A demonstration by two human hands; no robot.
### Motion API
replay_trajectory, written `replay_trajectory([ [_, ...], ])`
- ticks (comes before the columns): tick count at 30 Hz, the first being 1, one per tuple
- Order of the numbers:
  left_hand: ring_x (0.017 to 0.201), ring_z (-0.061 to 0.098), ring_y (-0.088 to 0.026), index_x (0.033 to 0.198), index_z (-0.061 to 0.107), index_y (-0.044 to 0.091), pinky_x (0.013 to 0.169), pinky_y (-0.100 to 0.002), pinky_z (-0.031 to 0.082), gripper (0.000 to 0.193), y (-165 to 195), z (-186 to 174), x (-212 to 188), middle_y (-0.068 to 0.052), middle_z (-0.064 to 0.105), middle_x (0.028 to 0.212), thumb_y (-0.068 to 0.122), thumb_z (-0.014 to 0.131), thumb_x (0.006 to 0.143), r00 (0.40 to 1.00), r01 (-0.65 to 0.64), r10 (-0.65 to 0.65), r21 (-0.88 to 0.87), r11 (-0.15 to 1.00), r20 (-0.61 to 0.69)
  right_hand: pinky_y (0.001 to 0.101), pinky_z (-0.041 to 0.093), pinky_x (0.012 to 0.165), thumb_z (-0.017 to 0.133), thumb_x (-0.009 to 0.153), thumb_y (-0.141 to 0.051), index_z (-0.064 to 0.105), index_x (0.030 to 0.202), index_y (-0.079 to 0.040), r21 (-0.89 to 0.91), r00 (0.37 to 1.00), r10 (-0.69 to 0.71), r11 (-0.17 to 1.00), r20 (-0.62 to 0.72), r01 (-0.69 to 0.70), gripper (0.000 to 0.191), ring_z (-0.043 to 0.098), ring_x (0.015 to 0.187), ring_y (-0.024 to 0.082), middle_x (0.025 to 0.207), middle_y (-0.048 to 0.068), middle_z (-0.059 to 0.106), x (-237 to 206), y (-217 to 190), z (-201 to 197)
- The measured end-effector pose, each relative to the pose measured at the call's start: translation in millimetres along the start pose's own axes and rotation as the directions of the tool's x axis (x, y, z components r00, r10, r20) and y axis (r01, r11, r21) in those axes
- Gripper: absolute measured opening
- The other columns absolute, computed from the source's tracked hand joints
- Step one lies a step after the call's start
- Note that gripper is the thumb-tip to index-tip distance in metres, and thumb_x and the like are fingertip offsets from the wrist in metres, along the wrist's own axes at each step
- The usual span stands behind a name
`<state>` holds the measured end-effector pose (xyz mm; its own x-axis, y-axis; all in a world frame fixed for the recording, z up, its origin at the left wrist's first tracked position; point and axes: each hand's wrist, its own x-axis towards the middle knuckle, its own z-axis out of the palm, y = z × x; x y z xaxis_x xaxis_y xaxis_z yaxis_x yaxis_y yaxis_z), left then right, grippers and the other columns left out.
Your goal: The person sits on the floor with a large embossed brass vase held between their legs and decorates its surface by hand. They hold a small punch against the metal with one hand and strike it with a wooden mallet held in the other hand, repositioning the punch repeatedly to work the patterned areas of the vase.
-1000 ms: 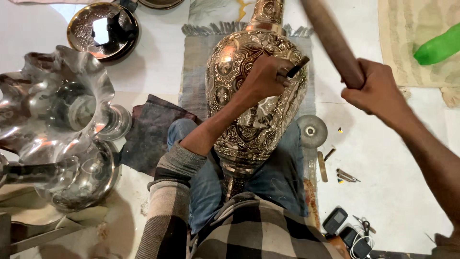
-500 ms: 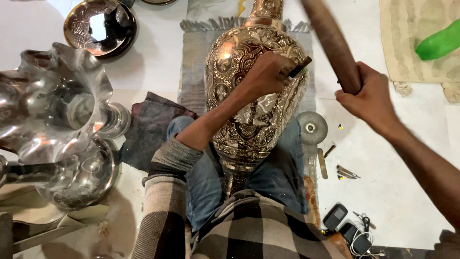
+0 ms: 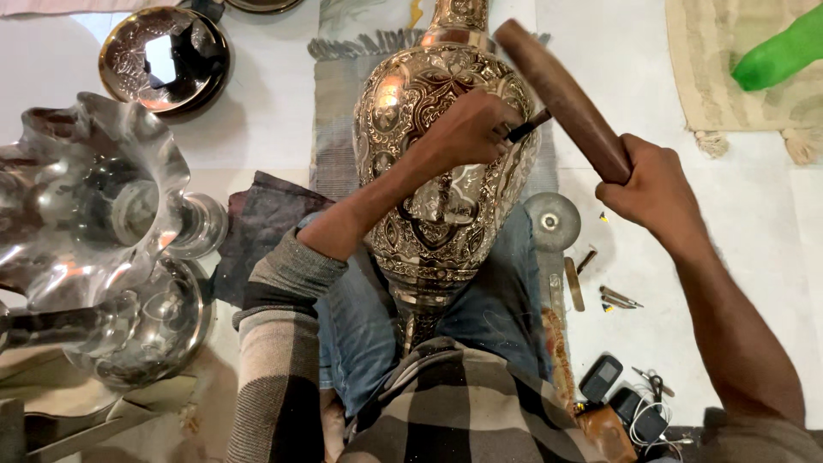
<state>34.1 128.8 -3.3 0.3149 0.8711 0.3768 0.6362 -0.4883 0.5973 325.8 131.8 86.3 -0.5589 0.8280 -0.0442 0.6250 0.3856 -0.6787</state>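
While my left hand (image 3: 467,129) pinches a thin chisel (image 3: 529,125) on the embossed metal vase (image 3: 429,206), my right hand (image 3: 653,190) clamps a round wooden mallet (image 3: 561,99).

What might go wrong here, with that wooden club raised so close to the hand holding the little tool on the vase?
A blow from the wooden mallet, gripped in the right hand, might miss the thin chisel and strike the left hand pinching it.

The chisel could skid on the curved engraved vase and scratch its pattern.

The vase rests only across the person's lap, so a hard hit may roll it toward the loose small tools on the floor.
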Motion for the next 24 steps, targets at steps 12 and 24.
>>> replay_trajectory([
  [12, 0.062, 0.07, -0.011, 0.087, 0.078, 0.006, 0.051, -0.026, 0.058, 0.026, 1.1, -7.1, 7.7, -0.003, 0.075, 0.078, -0.008, 0.069, 0.068, 0.986, -0.16, 0.166, -0.195, 0.968, 0.019, 0.0292, 0.046, 0.06, 0.075, 0.076, -0.004, 0.064, 0.096, 0.002, 0.077, 0.985, -0.025, 0.996, -0.17, 0.039, 0.024, 0.058, 0.064, 0.012, 0.076, 0.005, 0.062, -17.6, 49.2, 38.1],
  [24, 0.061, 0.068, -0.014, 0.09, 0.079, 0.004, 0.048, -0.028, 0.052, 0.028, -0.5, -8.7, 4.8, -0.005, 0.074, 0.076, -0.007, 0.07, 0.066, 0.978, -0.21, 0.21, -0.128, 0.969, -0.011, 0.0289, 0.042, 0.051, 0.074, 0.075, -0.002, 0.063, 0.101, 0.0, 0.394, 0.982, 0.134, 0.917, -0.136, -0.071, 0.028, 0.056, 0.057, 0.011, 0.073, 0.004, 0.062, -21.3, 49.9, 45.9],
])
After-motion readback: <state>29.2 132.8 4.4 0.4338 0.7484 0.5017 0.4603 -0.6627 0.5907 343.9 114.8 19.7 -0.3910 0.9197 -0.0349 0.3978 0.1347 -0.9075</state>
